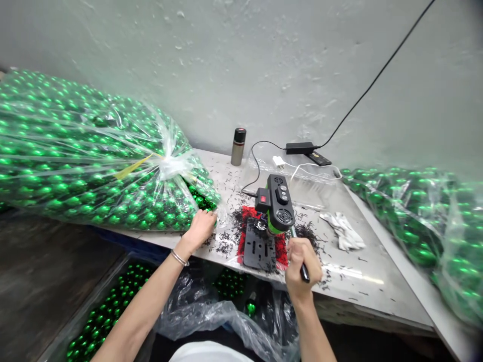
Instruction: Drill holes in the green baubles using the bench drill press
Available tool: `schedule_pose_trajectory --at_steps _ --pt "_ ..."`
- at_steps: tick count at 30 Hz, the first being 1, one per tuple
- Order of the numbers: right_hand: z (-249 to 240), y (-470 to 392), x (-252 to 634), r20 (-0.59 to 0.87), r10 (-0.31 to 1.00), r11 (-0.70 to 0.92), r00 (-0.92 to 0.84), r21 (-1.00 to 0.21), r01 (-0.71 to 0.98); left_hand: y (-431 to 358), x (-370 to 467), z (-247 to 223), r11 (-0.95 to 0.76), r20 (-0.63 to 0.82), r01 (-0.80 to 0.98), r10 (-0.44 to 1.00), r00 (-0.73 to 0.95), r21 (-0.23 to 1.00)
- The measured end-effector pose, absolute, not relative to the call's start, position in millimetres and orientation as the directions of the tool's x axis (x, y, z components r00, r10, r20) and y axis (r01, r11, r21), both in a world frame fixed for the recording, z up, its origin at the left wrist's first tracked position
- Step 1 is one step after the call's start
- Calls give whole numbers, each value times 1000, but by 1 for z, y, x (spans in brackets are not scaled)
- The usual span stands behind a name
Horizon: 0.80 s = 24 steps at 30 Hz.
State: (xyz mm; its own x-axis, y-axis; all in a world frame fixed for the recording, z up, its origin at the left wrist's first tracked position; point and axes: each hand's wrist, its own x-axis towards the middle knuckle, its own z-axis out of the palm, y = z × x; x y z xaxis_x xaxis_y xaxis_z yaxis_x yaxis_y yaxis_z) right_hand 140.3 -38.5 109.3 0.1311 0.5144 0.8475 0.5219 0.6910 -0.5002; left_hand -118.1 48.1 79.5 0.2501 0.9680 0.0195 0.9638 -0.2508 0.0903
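Note:
Near the table's front left edge, my left hand [204, 229] is closed at the opening of a large clear bag [94, 166] full of shiny green balls; what its fingers hold is hidden. My right hand [304, 264] is wrapped round the black-tipped lever [305, 274] of a small black and green machine [279, 203]. The machine stands over a black slotted plate [259, 247], with red material [281, 249] beneath. Small black bits lie scattered around it.
Behind the machine are a bottle [238, 147], a black power adapter [300, 148], a phone [319, 159] and cables. White gloves [343, 231] lie to the right. Another bag of green balls [418, 236] is at far right. Below the table edge, plastic [226, 317] and more green balls [109, 306] show.

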Motion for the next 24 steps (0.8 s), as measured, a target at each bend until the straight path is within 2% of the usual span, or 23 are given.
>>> schedule_pose_trajectory --at_steps 3,4,5,7,9,11,15,18,21,24 --pt "109 -39 140 854 503 693 133 -490 528 47 -121 76 -245 20 962 969 245 116" --pt "109 -39 140 853 505 691 130 -490 532 46 -121 74 -245 41 956 970 241 161" --pt "108 -39 140 851 510 687 126 -491 536 43 -121 72 -241 73 939 970 230 247" --pt "107 -39 140 848 516 682 119 -491 542 39 -119 67 -218 141 826 975 168 520" --pt "106 -39 140 853 509 686 118 -484 542 33 -114 62 -170 152 586 985 81 792" --pt "106 -39 139 863 490 698 121 -472 539 27 -104 57 -105 97 347 994 40 932" --pt "105 -39 139 863 493 700 112 -470 538 17 -75 45 62 -62 -1 998 18 998" --pt "106 -40 139 853 511 688 110 -482 543 13 -51 38 191 -185 -131 981 54 973" --pt "107 -40 139 852 512 684 105 -479 550 12 -34 34 216 -204 -89 971 129 972" --pt "107 -41 139 852 515 684 93 -474 554 10 -24 32 87 -105 144 986 127 986"
